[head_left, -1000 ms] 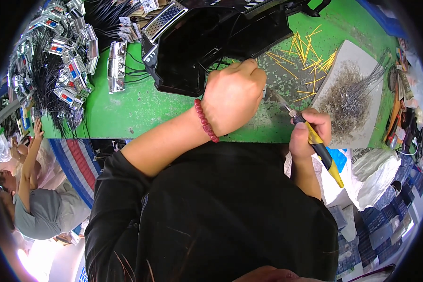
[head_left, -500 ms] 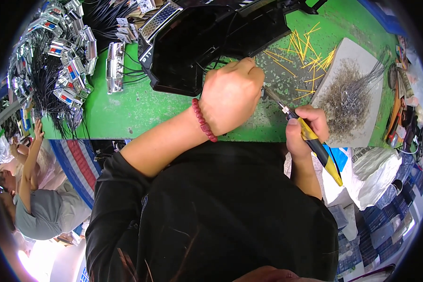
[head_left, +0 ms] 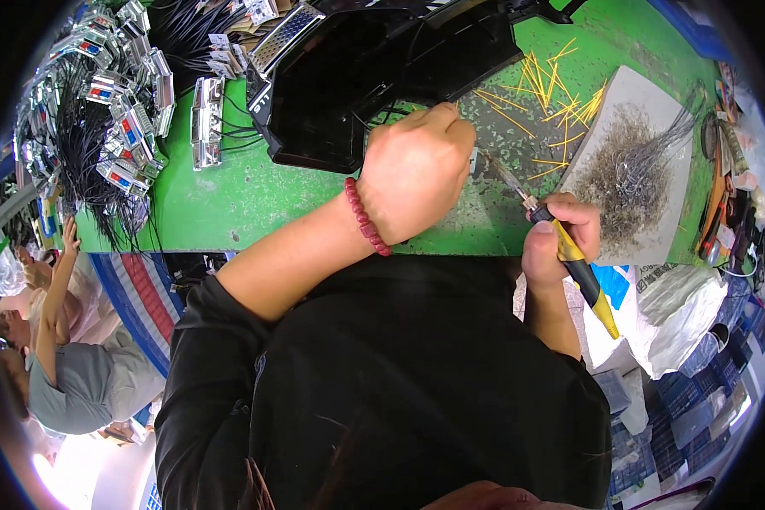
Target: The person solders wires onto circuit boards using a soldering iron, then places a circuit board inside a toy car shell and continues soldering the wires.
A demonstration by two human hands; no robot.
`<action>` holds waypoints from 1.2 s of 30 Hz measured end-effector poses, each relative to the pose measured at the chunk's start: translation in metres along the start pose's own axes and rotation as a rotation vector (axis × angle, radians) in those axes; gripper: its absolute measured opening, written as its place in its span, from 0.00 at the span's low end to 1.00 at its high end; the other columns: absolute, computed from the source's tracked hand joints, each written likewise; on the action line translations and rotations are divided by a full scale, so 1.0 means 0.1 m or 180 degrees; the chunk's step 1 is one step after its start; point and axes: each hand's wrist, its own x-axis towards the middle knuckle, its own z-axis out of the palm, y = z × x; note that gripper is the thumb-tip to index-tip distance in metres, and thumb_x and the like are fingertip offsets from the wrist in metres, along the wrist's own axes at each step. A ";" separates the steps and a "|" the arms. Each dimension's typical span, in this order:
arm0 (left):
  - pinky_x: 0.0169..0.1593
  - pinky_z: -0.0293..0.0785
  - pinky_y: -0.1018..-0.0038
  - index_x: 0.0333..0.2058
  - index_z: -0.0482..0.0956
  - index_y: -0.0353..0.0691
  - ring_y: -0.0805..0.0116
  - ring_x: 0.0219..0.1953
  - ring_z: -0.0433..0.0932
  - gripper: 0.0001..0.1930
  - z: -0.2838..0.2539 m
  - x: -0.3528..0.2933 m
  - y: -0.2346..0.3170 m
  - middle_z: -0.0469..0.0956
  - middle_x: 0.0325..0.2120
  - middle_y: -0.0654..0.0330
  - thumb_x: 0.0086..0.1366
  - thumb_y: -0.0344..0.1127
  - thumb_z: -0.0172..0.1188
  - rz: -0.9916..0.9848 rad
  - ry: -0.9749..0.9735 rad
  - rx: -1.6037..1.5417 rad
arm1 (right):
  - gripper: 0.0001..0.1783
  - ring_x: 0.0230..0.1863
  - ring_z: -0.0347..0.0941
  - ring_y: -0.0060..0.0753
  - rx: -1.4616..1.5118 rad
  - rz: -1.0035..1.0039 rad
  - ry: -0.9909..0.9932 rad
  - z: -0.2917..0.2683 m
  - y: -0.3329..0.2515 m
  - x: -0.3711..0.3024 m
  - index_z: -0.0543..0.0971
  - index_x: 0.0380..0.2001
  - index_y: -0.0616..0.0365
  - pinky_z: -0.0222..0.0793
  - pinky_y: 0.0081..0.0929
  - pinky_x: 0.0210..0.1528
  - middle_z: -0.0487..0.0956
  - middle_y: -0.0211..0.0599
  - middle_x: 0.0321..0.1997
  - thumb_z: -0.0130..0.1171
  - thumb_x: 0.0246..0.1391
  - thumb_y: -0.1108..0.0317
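Note:
My left hand [head_left: 419,174], with a dark red bead bracelet at the wrist, is closed with its back up over the green bench. Its fingers curl under and hide what they hold; a small pale edge shows just right of the knuckles. My right hand [head_left: 561,238] grips a yellow-and-black soldering iron [head_left: 580,270]. The metal tip points up and left toward the left hand, a short way from it. Behind the left hand lies a large glossy black plastic housing [head_left: 323,93], with thin black wires near its edge.
Chrome parts with black wires [head_left: 123,127] pile up at the left, and a single chrome part [head_left: 206,123] lies nearer. Thin yellow sticks [head_left: 561,89] are scattered at back right, beside a grey board [head_left: 608,161] bearing tangled fine wire. Another person [head_left: 76,382] sits at far left.
The soldering iron's tip has drawn back slightly, right and down, away from my left hand. My right hand has shifted a little with it; the left stays almost still.

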 end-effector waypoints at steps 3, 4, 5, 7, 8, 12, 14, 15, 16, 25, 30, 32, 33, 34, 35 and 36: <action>0.26 0.75 0.67 0.22 0.73 0.37 0.57 0.25 0.78 0.04 0.00 0.00 0.00 0.75 0.25 0.57 0.51 0.25 0.59 0.0012 0.0026 -0.0001 | 0.17 0.29 0.66 0.22 0.0008 0.0006 0.0006 0.00 -0.02 0.00 0.69 0.35 0.61 0.62 0.19 0.31 0.73 0.38 0.32 0.66 0.51 0.65; 0.26 0.75 0.67 0.22 0.73 0.37 0.57 0.25 0.77 0.04 0.00 0.00 0.00 0.75 0.25 0.57 0.51 0.25 0.59 0.0011 0.0019 0.0006 | 0.17 0.29 0.66 0.22 0.0010 0.0005 0.0011 0.00 -0.02 -0.01 0.69 0.35 0.61 0.62 0.19 0.31 0.73 0.38 0.32 0.66 0.51 0.65; 0.26 0.75 0.67 0.22 0.73 0.37 0.57 0.25 0.77 0.04 0.00 0.00 0.00 0.74 0.25 0.57 0.51 0.25 0.59 0.0010 0.0013 0.0010 | 0.17 0.29 0.66 0.22 0.0021 0.0004 -0.0004 0.00 -0.02 -0.01 0.69 0.36 0.61 0.62 0.19 0.31 0.73 0.38 0.32 0.66 0.51 0.65; 0.26 0.75 0.67 0.22 0.73 0.37 0.57 0.25 0.77 0.04 0.00 0.00 0.00 0.74 0.25 0.57 0.51 0.25 0.59 0.0026 0.0019 0.0014 | 0.17 0.29 0.65 0.22 0.0032 0.0002 -0.0013 0.00 -0.02 -0.02 0.69 0.36 0.61 0.62 0.19 0.31 0.73 0.39 0.32 0.66 0.51 0.65; 0.26 0.74 0.67 0.22 0.73 0.37 0.57 0.25 0.77 0.04 0.00 0.00 0.00 0.74 0.25 0.57 0.51 0.25 0.59 0.0034 0.0030 0.0024 | 0.17 0.29 0.65 0.22 -0.0022 -0.0032 -0.0038 0.00 -0.03 -0.01 0.69 0.36 0.61 0.62 0.19 0.32 0.73 0.39 0.32 0.66 0.51 0.66; 0.26 0.74 0.66 0.22 0.73 0.37 0.57 0.25 0.77 0.04 -0.01 0.01 0.00 0.74 0.25 0.57 0.51 0.25 0.59 0.0048 0.0036 0.0001 | 0.17 0.30 0.65 0.22 -0.0056 -0.0081 -0.0036 -0.01 -0.04 0.00 0.69 0.37 0.61 0.62 0.19 0.32 0.73 0.40 0.33 0.66 0.50 0.68; 0.26 0.74 0.67 0.22 0.73 0.37 0.57 0.25 0.77 0.04 -0.01 0.01 0.00 0.74 0.25 0.57 0.51 0.25 0.60 0.0039 -0.0012 0.0014 | 0.17 0.30 0.65 0.22 -0.0050 0.0019 -0.0092 -0.06 -0.05 0.01 0.69 0.37 0.61 0.62 0.19 0.32 0.73 0.41 0.34 0.66 0.49 0.69; 0.26 0.74 0.67 0.22 0.73 0.37 0.57 0.25 0.77 0.04 -0.01 0.01 0.00 0.74 0.25 0.57 0.51 0.25 0.60 0.0038 -0.0011 0.0017 | 0.17 0.31 0.65 0.22 -0.0039 0.0120 -0.0148 -0.08 -0.05 0.02 0.69 0.37 0.61 0.62 0.19 0.33 0.73 0.41 0.34 0.66 0.49 0.70; 0.27 0.74 0.67 0.22 0.73 0.37 0.57 0.25 0.77 0.04 -0.01 0.00 0.00 0.74 0.25 0.57 0.51 0.25 0.60 0.0037 -0.0004 0.0035 | 0.16 0.30 0.65 0.21 -0.0048 0.0121 -0.0187 -0.09 -0.05 0.05 0.69 0.36 0.62 0.61 0.19 0.32 0.73 0.41 0.33 0.65 0.48 0.71; 0.26 0.75 0.67 0.23 0.73 0.38 0.58 0.25 0.77 0.05 -0.01 0.00 0.00 0.73 0.27 0.58 0.50 0.25 0.61 0.0174 -0.0048 0.0179 | 0.14 0.26 0.64 0.20 -0.0295 0.0006 -0.0302 -0.07 -0.10 0.11 0.71 0.34 0.62 0.60 0.18 0.29 0.75 0.39 0.30 0.64 0.46 0.73; 0.26 0.75 0.66 0.23 0.74 0.38 0.56 0.24 0.77 0.04 -0.03 0.02 -0.02 0.73 0.27 0.58 0.51 0.25 0.61 0.0050 -0.0205 0.0076 | 0.13 0.27 0.67 0.21 -0.0429 0.0109 -0.0370 -0.07 -0.10 0.12 0.72 0.33 0.63 0.63 0.19 0.31 0.75 0.39 0.31 0.64 0.45 0.73; 0.25 0.75 0.66 0.22 0.73 0.38 0.56 0.24 0.77 0.04 -0.02 0.03 -0.02 0.73 0.27 0.58 0.51 0.25 0.61 0.0061 -0.0213 0.0050 | 0.13 0.28 0.68 0.21 -0.0531 0.0109 -0.0390 -0.06 -0.09 0.12 0.72 0.33 0.62 0.64 0.19 0.32 0.76 0.39 0.31 0.64 0.44 0.73; 0.25 0.75 0.66 0.22 0.73 0.38 0.56 0.24 0.77 0.04 -0.02 0.03 -0.01 0.73 0.27 0.58 0.51 0.25 0.61 0.0060 -0.0214 0.0049 | 0.13 0.29 0.69 0.22 -0.0487 0.0134 -0.0364 -0.06 -0.08 0.12 0.72 0.33 0.62 0.65 0.19 0.32 0.76 0.38 0.31 0.65 0.44 0.73; 0.25 0.75 0.66 0.22 0.73 0.38 0.56 0.24 0.77 0.04 -0.02 0.03 -0.01 0.73 0.26 0.58 0.51 0.25 0.60 0.0062 -0.0201 0.0034 | 0.13 0.29 0.70 0.22 -0.0443 0.0160 -0.0337 -0.05 -0.08 0.12 0.73 0.33 0.62 0.66 0.19 0.33 0.76 0.38 0.31 0.65 0.44 0.73; 0.25 0.75 0.66 0.22 0.73 0.38 0.56 0.23 0.77 0.05 -0.02 0.03 -0.01 0.73 0.26 0.58 0.51 0.25 0.60 0.0060 -0.0185 0.0021 | 0.13 0.29 0.70 0.22 -0.0441 0.0160 -0.0341 -0.05 -0.08 0.12 0.73 0.33 0.62 0.66 0.19 0.33 0.76 0.38 0.31 0.65 0.44 0.73; 0.25 0.75 0.66 0.22 0.73 0.38 0.56 0.23 0.77 0.05 -0.02 0.03 -0.01 0.73 0.26 0.58 0.51 0.25 0.60 0.0056 -0.0183 0.0022 | 0.13 0.29 0.70 0.22 -0.0482 0.0192 -0.0388 -0.05 -0.09 0.13 0.73 0.33 0.62 0.66 0.19 0.32 0.77 0.38 0.31 0.65 0.44 0.73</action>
